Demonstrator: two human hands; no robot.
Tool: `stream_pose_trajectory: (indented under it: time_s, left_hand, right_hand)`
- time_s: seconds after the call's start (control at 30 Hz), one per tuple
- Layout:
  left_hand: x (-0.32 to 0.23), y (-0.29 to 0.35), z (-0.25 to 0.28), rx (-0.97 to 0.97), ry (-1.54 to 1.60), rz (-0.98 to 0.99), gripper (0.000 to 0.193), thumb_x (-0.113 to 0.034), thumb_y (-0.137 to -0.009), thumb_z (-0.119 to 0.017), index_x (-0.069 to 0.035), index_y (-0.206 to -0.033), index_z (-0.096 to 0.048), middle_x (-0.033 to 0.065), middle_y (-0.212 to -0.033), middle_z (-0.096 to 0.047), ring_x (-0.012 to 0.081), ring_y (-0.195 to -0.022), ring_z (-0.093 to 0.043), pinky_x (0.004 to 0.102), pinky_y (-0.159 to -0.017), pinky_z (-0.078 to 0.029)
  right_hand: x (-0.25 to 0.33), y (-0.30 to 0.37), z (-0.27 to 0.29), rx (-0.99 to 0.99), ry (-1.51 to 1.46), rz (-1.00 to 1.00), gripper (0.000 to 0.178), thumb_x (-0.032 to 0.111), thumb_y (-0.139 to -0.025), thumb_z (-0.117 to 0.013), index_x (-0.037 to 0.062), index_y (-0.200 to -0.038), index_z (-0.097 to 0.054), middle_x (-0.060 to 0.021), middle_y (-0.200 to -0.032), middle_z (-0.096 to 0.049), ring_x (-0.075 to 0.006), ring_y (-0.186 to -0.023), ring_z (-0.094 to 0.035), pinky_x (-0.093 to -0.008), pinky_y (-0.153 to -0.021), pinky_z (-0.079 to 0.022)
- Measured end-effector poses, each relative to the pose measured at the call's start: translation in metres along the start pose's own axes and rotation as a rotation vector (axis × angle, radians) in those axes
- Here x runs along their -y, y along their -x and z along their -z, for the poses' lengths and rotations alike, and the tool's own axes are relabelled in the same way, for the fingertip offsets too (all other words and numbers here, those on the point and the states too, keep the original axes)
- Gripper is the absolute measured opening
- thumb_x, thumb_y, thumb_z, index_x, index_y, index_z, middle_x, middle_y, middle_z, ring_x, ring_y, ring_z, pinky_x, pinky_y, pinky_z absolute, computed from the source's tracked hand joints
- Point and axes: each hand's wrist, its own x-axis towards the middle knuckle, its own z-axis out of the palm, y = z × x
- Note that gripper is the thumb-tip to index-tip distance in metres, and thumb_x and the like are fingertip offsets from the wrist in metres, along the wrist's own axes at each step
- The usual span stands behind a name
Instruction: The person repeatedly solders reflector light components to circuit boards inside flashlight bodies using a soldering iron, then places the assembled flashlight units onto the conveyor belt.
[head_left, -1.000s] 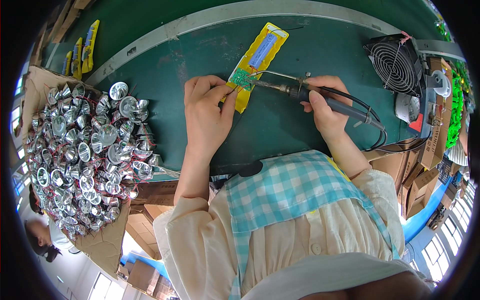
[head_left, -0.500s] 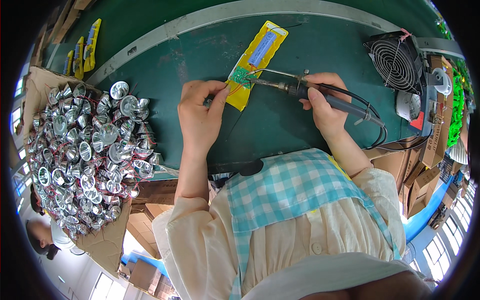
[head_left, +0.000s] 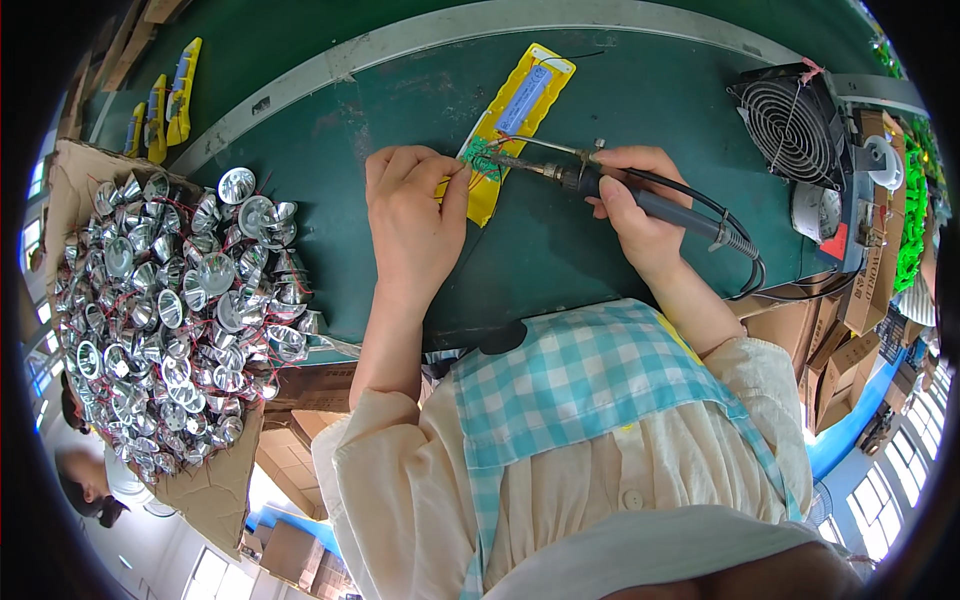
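A long yellow plastic casing (head_left: 484,207) lies slanted on the green bench, with a blue battery pack (head_left: 525,98) in its upper half. Over its lower half sits a small green circuit board (head_left: 482,155), tilted, with thin red wires by it. My left hand (head_left: 418,200) pinches the board's left edge between thumb and fingers; the fingertips partly hide that edge. In my right hand (head_left: 640,205) is a soldering iron (head_left: 650,203) with a thin metal side tube and black cables. Its tip meets the board, or hovers just over it; I cannot tell which.
At the left, a cardboard box (head_left: 205,500) holds a heap of silver reflector cups (head_left: 170,307) with red wires. Several yellow casings (head_left: 180,95) stand at the far left. A black fan (head_left: 790,125) and a white round container (head_left: 816,211) are on the right.
My left hand has moved slightly right and turned, and the circuit board has tilted with it. The soldering iron has shifted a little to the left.
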Motion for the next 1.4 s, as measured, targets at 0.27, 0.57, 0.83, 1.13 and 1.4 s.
stream_pose_trajectory:
  time_s: [0.27,0.57,0.83,1.13,1.4]
  left_hand:
    - [0.000,-0.001,-0.001,0.003,0.004,0.009,0.002,-0.003,-0.064,-0.058,-0.002,-0.066,-0.058,0.0073,-0.071,-0.053,0.0252,-0.078,-0.046,0.0321,-0.067,-0.038]
    - [-0.001,0.000,-0.001,0.002,-0.001,0.009,0.002,-0.003,-0.064,-0.058,-0.001,-0.066,-0.057,0.0076,-0.071,-0.053,0.0254,-0.077,-0.046,0.0323,-0.067,-0.038]
    - [-0.006,0.001,0.003,0.021,-0.025,-0.010,0.013,-0.006,-0.063,-0.060,0.000,-0.074,-0.055,0.0092,-0.074,-0.053,0.0256,-0.077,-0.046,0.0332,-0.067,-0.038]
    - [-0.004,-0.037,-0.014,0.050,-0.332,-0.035,0.038,-0.028,-0.052,-0.066,-0.002,-0.073,-0.049,0.0135,-0.074,-0.053,0.0292,-0.070,-0.053,0.0362,-0.060,-0.044]
    - [0.010,-0.239,-0.057,0.108,-0.485,0.399,0.061,-0.051,-0.055,-0.056,-0.001,-0.091,-0.054,0.0115,-0.089,-0.058,0.0217,-0.080,-0.057,0.0298,-0.068,-0.046]
  right_hand:
    - [-0.001,-0.001,-0.001,0.017,0.103,0.108,0.017,-0.001,-0.071,-0.052,-0.0012,-0.088,-0.050,-0.0090,-0.076,-0.053,-0.0102,-0.054,-0.052,-0.0190,-0.049,-0.044]
    - [0.000,0.002,0.006,-0.062,-0.048,0.041,0.018,0.000,-0.069,-0.054,0.0001,-0.086,-0.051,-0.0052,-0.066,-0.053,-0.0073,-0.053,-0.051,-0.0187,-0.050,-0.044]
    - [0.005,0.002,0.016,-0.063,-0.090,0.055,0.017,0.001,-0.070,-0.053,-0.0003,-0.086,-0.051,-0.0052,-0.065,-0.053,-0.0075,-0.051,-0.050,-0.0176,-0.048,-0.043]
    - [0.017,-0.004,0.037,-0.134,-0.298,0.232,0.016,0.001,-0.073,-0.051,-0.0019,-0.088,-0.048,-0.0084,-0.067,-0.052,-0.0091,-0.048,-0.047,-0.0174,-0.044,-0.040]
    - [0.022,-0.005,0.044,-0.259,-0.293,0.225,0.017,0.005,-0.072,-0.052,-0.0004,-0.088,-0.047,-0.0085,-0.067,-0.051,-0.0103,-0.047,-0.047,-0.0173,-0.042,-0.038]
